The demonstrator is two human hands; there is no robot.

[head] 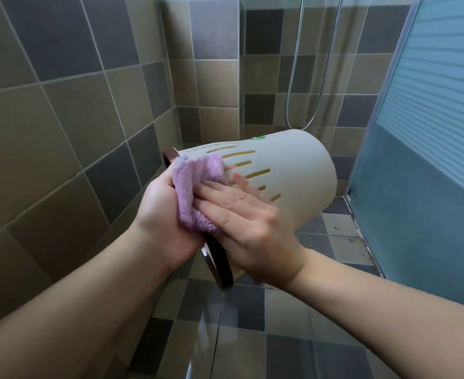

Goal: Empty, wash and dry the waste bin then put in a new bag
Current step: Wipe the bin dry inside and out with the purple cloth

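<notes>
A white waste bin (302, 173) with slotted sides is held on its side in the air, its base pointing right and away. Its dark shiny rim (220, 266) faces left toward me. My left hand (159, 214) grips the bin at the rim, with its fingers hidden behind a purple cloth (192, 187). My right hand (247, 222) lies flat with straight fingers, pressing the cloth against the bin's outer side near the rim. The inside of the bin is hidden.
Tiled walls (61, 132) close in on the left and behind. A metal shower hose (293, 77) hangs at the back. A frosted blue glass door (430, 132) stands at the right. The tiled floor (239, 337) below looks wet.
</notes>
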